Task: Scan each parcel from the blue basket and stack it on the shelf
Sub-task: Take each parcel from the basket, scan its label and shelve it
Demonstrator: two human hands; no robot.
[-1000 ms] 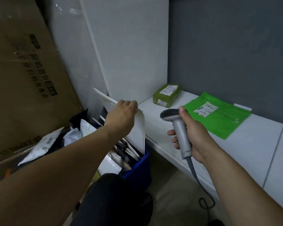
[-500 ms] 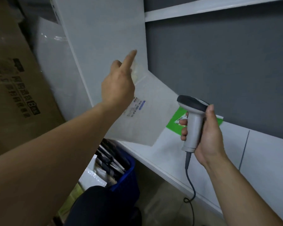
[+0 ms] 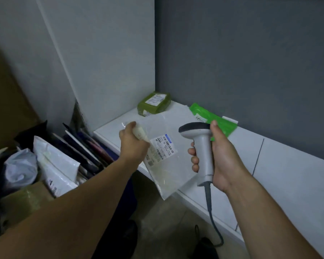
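Grey back wall, white shelf along it. My left hand grips the top corner of a flat translucent white mailer bag, label up, over the shelf's front edge. My right hand is clenched round a grey corded barcode scanner, its head just beside the label. An olive-green box parcel & a bright green poly mailer lie at the shelf's back. The blue plastic basket w/ more parcels sits lower left.
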